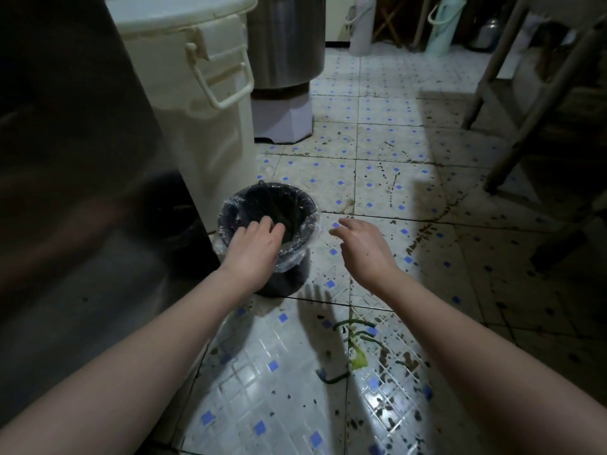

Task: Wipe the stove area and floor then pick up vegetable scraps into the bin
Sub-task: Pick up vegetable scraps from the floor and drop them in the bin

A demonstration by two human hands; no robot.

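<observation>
A small dark bin (297, 205) lined with a clear plastic bag stands on the tiled floor (377, 152). My left hand (254, 247) hangs over the bin's near rim, fingers loosely bent down into the opening, and I see nothing in it. My right hand (364, 246) hovers open just right of the bin, fingers relaxed and empty. Green vegetable scraps (356, 349) lie on the floor below my right forearm, among them a pale leaf piece and thin green stems. Dark specks and smears are scattered over the tiles.
A big cream lidded container (203, 93) stands behind the bin, next to a steel drum on a white base (284, 116). A dark metal cabinet face (75, 192) fills the left. Table legs (522, 136) stand at right. Two thermos jugs (361, 24) sit at the back.
</observation>
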